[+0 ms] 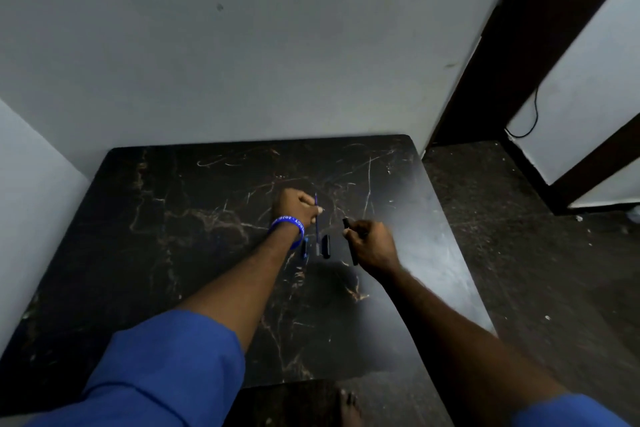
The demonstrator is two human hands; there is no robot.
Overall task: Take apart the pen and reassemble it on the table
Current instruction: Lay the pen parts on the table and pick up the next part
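While both arms reached over the dark marbled tabletop, the pen was in pieces. Left hand pinched the thin blue refill between thumb and fingers, closed tight on it near its upper end. Refill stood roughly upright in the frame, lower tip down near the tabletop; whether it touched the surface, I couldn't tell. A blue wristband with white lettering sat on the left wrist.

Right hand was wrapped around the black barrel, fingers curled shut on it. One barrel end poked out above the fist, the other below it, barrel slightly tilted. It was just right of the refill, the two apart, not joined.

Between the hands, a short black cap lay on the tabletop, just beside the refill's lower end. A small blue part lay close under the left wrist, partly hidden and blurred; couldn't make out what it was.

All the pieces clustered near the tabletop's middle, toward its far-right quarter. Tabletop was pushed into a corner of pale walls. Blue sleeves covered both upper arms. Dark speckled floor ran along the right side, with a dark door frame beyond it. A bare foot showed below the tabletop's near edge.
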